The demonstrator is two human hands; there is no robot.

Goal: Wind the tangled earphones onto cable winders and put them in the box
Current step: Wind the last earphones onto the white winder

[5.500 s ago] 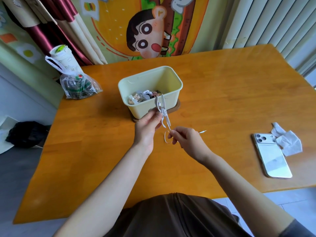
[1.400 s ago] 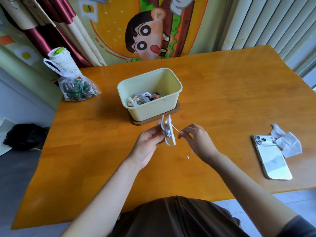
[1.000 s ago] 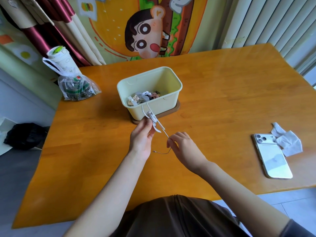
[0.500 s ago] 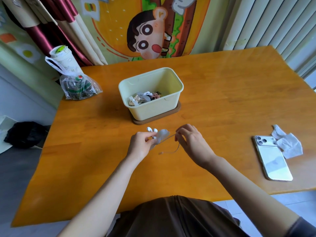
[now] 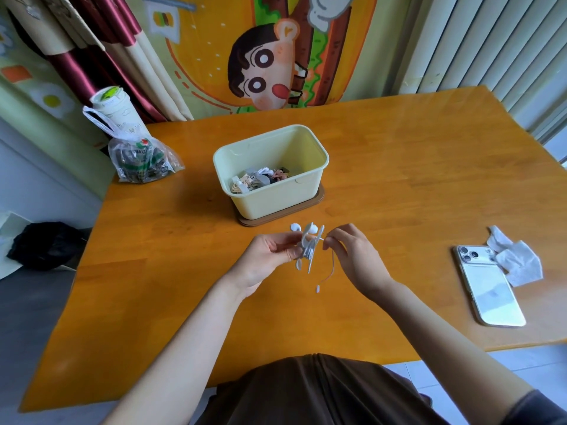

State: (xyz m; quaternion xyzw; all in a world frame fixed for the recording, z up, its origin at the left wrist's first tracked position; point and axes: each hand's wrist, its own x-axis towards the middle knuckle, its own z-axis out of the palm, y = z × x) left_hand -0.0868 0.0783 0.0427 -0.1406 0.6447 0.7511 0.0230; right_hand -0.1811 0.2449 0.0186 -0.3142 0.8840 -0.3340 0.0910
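pinching a white cable winder (image 5: 310, 245) wrapped with earphones (image 5: 295, 227), the left grip (image 5: 267, 256) holds it above the bench (image 5: 429, 185), just in front of the cream box (image 5: 276, 200). beside it, the right grip (image 5: 352, 256) closes thumb and forefinger on the loose cable (image 5: 333, 265), plug end hanging free below.

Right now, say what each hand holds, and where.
Left hand grips the white plastic cable winder at its middle; right hand pinches the white earphone cable beside it.
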